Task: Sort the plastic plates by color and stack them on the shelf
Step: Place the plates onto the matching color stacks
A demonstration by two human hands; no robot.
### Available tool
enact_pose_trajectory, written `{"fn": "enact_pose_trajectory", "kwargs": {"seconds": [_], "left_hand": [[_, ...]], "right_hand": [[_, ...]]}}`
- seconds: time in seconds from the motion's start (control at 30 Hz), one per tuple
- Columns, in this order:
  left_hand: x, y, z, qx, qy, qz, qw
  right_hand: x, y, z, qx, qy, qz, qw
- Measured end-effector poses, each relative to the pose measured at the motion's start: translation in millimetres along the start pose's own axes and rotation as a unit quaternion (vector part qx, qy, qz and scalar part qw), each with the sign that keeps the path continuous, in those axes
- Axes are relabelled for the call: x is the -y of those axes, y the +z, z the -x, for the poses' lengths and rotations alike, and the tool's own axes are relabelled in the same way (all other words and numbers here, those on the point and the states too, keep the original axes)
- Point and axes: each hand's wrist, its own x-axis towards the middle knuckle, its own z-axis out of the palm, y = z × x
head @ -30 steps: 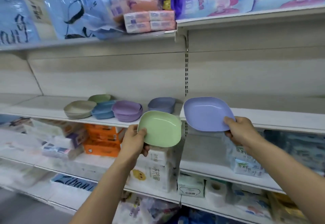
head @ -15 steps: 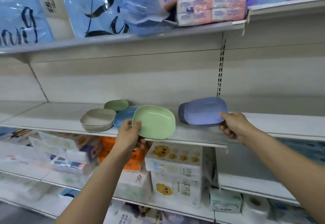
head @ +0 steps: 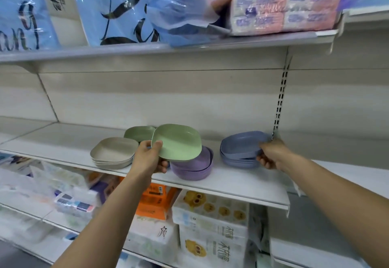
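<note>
Down low, tissue packs (head: pixel 210 211) crowd the lower shelves. Up a level, the left hand (head: pixel 147 158) pinches a green plate (head: pixel 179 141) by its rim, tilted over the purple stack (head: pixel 193 166). The right hand (head: pixel 271 154) grips a blue plate (head: pixel 242 141) at the top of the blue stack (head: pixel 237 161) on the white shelf (head: pixel 242 181). Beige stack (head: pixel 113 152) sits left, green stack (head: pixel 136 132) behind. Beyond, a pale back panel (head: pixel 168 99); overhead, blue bags (head: pixel 117 9).

Matt plastic green plate (head: pixel 179 141)
</note>
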Motion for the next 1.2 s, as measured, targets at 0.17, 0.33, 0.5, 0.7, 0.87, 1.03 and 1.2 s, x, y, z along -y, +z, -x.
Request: {"fn": "enact_pose_trajectory", "kwargs": {"seconds": [0.17,0.33,0.5,0.7,0.87,1.03,1.2], "left_hand": [[3,12,-8,-0.013,0.001,0.0,1.0],[5,14,-16,-0.016,-0.002,0.007,1.0],[-5,9,-15,-0.02,0.035,0.006,0.999],[-14,-13,-29,-0.005,0.041,0.019,0.999],[-7,-34,-43,0.008,0.035,0.03,0.999],[-9,-64,-70,-0.006,0.034,0.031,0.999],[-19,-96,-103,-0.018,0.013,0.05,0.999]], "right_hand": [[-6,1,-11,0.029,-0.018,0.04,0.999],[1,-7,0,-0.015,-0.133,0.277,0.951],[5,6,26,-0.057,-0.286,0.337,0.895],[15,27,63,-0.089,-0.37,0.332,0.863],[18,46,79,-0.103,-0.385,0.327,0.857],[23,61,82,-0.117,-0.394,0.324,0.852],[36,79,78,-0.116,-0.398,0.338,0.845]]}}
